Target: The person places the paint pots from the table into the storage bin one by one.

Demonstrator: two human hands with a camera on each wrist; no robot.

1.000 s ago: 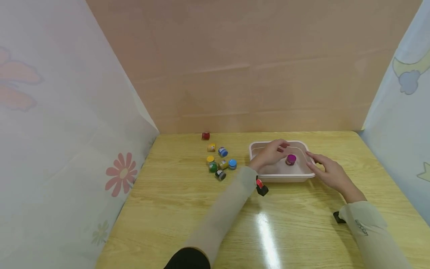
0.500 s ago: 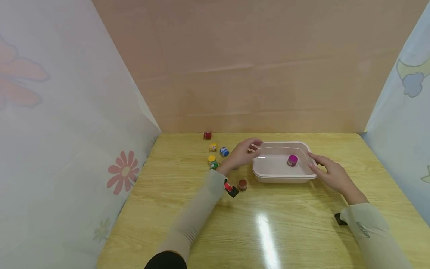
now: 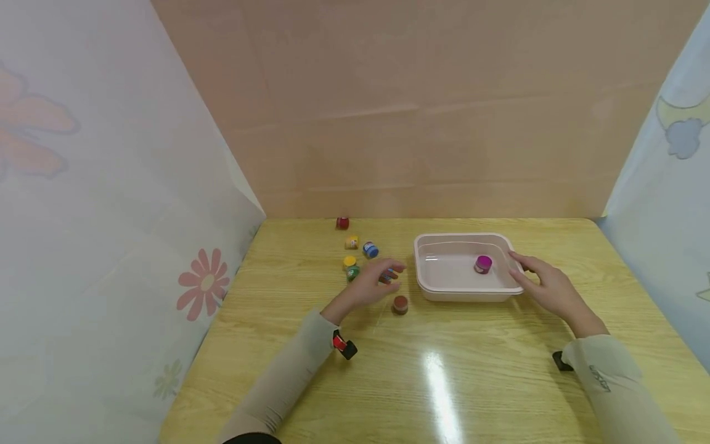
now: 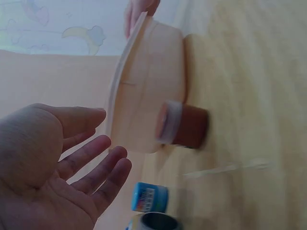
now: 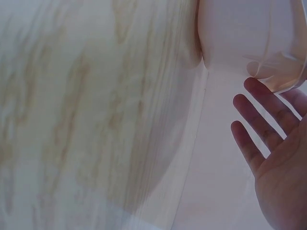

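My left hand (image 3: 366,287) hovers over the small paint jars, fingers loosely bent and holding nothing. In the left wrist view its fingertips stand apart from a light-blue jar (image 4: 149,197) and a dark-topped jar (image 4: 159,221). A brown jar (image 3: 400,304) stands on the table, between that hand and the pale pink plastic tray (image 3: 471,295). Inside the tray is one purple-lidded jar (image 3: 483,264). My right hand (image 3: 550,293) is at the tray's right rim, thumb and forefinger beside it; in the right wrist view the other fingers are extended.
Left of the tray are a green jar (image 3: 352,273), a yellow-lidded jar (image 3: 349,262), an orange-yellow jar (image 3: 352,242), a blue jar (image 3: 370,249) and a dark red jar (image 3: 342,223). A brown backdrop (image 3: 416,123) rises behind the wooden table (image 3: 471,370).
My left hand has left the tray and moved left, back over the jars. The brown jar has come into view from behind the left arm. My right hand has stayed by the rim.
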